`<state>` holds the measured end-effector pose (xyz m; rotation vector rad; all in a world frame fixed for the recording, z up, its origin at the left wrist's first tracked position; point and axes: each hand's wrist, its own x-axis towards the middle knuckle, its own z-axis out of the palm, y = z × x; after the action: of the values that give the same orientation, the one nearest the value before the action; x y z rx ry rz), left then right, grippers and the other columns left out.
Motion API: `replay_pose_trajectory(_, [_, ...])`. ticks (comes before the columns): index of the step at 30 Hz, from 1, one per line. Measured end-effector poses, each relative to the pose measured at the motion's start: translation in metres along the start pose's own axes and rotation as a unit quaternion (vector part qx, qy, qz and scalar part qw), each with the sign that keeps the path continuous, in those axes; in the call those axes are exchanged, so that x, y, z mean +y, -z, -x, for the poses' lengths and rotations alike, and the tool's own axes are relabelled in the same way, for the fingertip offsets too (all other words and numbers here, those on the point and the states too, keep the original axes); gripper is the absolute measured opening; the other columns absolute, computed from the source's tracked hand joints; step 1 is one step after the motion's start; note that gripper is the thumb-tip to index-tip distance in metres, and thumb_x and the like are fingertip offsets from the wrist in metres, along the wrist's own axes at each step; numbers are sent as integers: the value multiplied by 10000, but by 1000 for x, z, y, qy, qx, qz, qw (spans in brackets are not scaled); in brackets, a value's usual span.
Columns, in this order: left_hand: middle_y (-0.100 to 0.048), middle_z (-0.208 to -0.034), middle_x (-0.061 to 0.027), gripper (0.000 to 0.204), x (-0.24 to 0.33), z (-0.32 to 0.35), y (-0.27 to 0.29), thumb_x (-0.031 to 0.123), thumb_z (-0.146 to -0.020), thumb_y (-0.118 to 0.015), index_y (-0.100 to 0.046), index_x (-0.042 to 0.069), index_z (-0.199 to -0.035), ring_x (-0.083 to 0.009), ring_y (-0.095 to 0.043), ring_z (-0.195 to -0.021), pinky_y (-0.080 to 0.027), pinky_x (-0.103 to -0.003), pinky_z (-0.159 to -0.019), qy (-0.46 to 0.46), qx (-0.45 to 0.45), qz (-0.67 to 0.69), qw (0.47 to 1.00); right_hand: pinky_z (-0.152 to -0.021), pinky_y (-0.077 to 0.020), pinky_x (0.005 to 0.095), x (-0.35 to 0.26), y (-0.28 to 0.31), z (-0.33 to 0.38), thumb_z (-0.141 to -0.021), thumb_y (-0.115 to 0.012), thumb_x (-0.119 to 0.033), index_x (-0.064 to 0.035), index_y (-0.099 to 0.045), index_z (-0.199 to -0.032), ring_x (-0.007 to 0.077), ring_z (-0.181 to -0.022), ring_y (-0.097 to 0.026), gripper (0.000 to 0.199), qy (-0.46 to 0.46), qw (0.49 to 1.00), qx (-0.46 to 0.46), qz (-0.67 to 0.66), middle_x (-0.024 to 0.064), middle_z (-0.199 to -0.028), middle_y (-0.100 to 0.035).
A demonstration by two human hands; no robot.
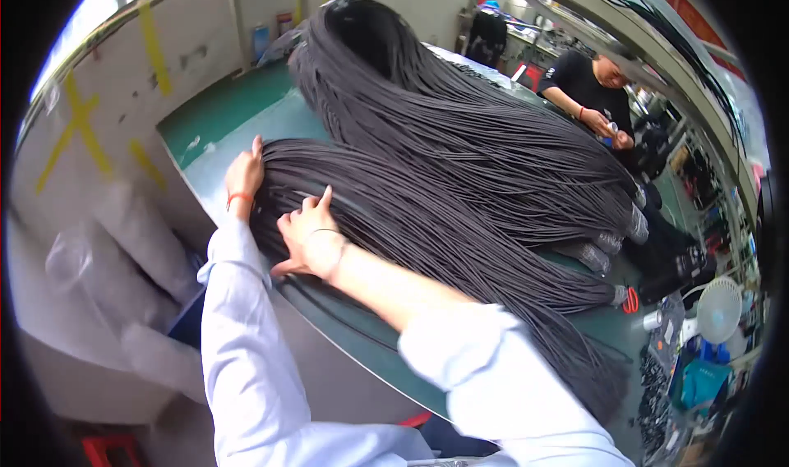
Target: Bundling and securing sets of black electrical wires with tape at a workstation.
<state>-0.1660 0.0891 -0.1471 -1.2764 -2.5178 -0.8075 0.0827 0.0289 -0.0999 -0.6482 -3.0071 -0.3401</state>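
Note:
A thick bundle of long, thin black cables point(411, 212) lies across the green table, its near-left end bent round in a loop. My left hand point(246, 178) cups that looped end from the far left, with its fingers partly hidden behind the cables. On the near side of the same end, my right hand point(308, 233) lies against the strands with thumb and forefinger spread apart. A few loose strands hang below it along the table edge. Behind this bundle rises a larger heap of similar black cables point(460, 122).
The green table point(214, 114) has its left edge beside a wall point(107, 130) marked with yellow tape. Clear-wrapped cable ends point(592, 257) and red-handled scissors point(630, 300) lie at the right. Beyond the heap, another person point(600, 97) handles something small. A fan point(718, 309) stands at the right.

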Motion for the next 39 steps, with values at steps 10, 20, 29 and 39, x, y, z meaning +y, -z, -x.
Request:
replay_pose_trajectory(10, [-664, -1047, -273, 818, 18, 1, 20, 662, -972, -219, -708, 8, -1020, -444, -613, -1038, -473, -498, -899, 44, -54, -41, 997, -1006, -325, 664, 77, 13, 198, -680, -486, -862, -57, -650, -976, 333, -1116, -506, 874, -15, 995, -74, -67, 106, -790, -629])
replay_pose_trajectory(20, [-668, -1035, -263, 785, -10, -14, -3, 644, -978, -233, -700, 18, -1050, -446, -621, -1009, -472, -523, -870, 9, -53, -82, 995, -1067, -197, 728, 99, 60, 434, -686, -510, -820, -45, -698, -892, 282, -1374, -349, 824, -99, 973, -203, -33, 74, -861, -631])
replay_pose_trajectory(29, [-674, -801, -211, 402, -70, -34, -35, 339, -1041, -302, -528, 83, -1253, -388, -656, -729, -506, -497, -684, -206, 22, -230, 951, -1083, -114, 741, 123, 85, 539, -674, -482, -846, -50, -739, -922, 389, -1402, -282, 873, -278, 905, -320, 41, 92, -1053, -619])
replay_pose_trajectory(39, [-637, -1002, -147, 413, 4, 78, 65, 407, -982, -466, -637, 32, -1007, -336, -571, -1008, -444, -415, -906, -329, -72, -63, 939, -1022, -299, 593, 122, 85, 431, -742, -479, -790, -57, -664, -872, 394, -1132, -499, 768, -205, 954, -203, 79, 121, -863, -597])
